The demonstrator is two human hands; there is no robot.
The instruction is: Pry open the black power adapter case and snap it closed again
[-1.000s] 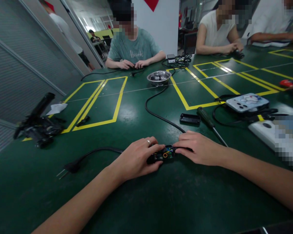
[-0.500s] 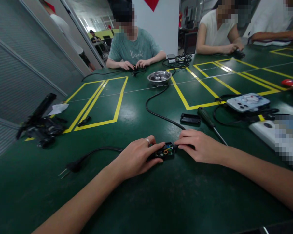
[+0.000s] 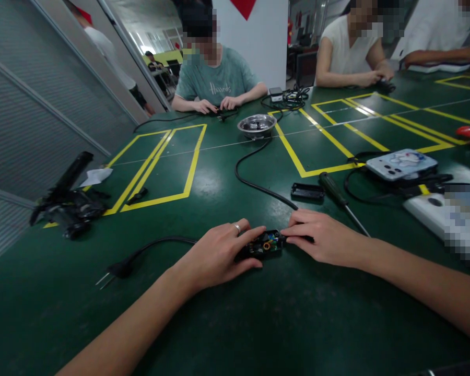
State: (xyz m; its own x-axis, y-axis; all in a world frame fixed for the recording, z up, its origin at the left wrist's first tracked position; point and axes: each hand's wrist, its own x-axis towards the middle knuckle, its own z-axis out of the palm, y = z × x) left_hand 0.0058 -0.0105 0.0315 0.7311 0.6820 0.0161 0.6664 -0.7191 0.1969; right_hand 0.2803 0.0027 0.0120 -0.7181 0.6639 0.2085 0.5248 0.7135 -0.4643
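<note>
A small black power adapter [image 3: 267, 244] lies opened on the green table [image 3: 235, 324], its circuit parts showing. My left hand [image 3: 219, 255], with a ring on one finger, grips its left end between thumb and fingers. My right hand [image 3: 321, 236] pinches the black cable [image 3: 258, 187] where it enters the adapter's right end. A second cable [image 3: 156, 244] runs left from under my left hand to a two-pin plug [image 3: 117, 270].
The black cover half [image 3: 307, 192] and a screwdriver [image 3: 337, 194] lie just beyond my right hand. A metal bowl [image 3: 257, 125], a phone [image 3: 401, 164], a white device [image 3: 434, 209] and black gear [image 3: 68, 206] sit around. Other people work at the far side.
Both hands stay on the adapter with only slight shifts of the fingers. The view has drifted a little.
</note>
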